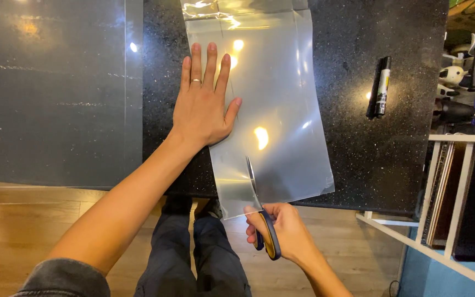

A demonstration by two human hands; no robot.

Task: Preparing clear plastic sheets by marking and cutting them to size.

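Item one, the black speckled counter (358,154), my landmark for everything else; I see it from above, with a wood floor below its near edge. Item two, a large clear sheet (56,93) lying over the counter's left part. Item three, the narrower clear plastic sheet (281,99) at the counter's middle, its long axis running from the far edge toward me and its near end hanging just past the near edge. Item four, a white rack (457,192) off the counter's right end, holding flat boards on edge; I cannot tell what they are. Item five, my left hand (202,104), spread flat with fingers together, pressing the plastic sheet's left margin onto the counter. Item six, my right hand (281,231), below the counter's near edge, closed around the handles of the scissors (259,203). Their blades point away from me along the sheet's long axis and are in its near end, so the right hand is nearer the cut. Item seven, a black marker (379,88) on the counter's right part, well apart from both hands.
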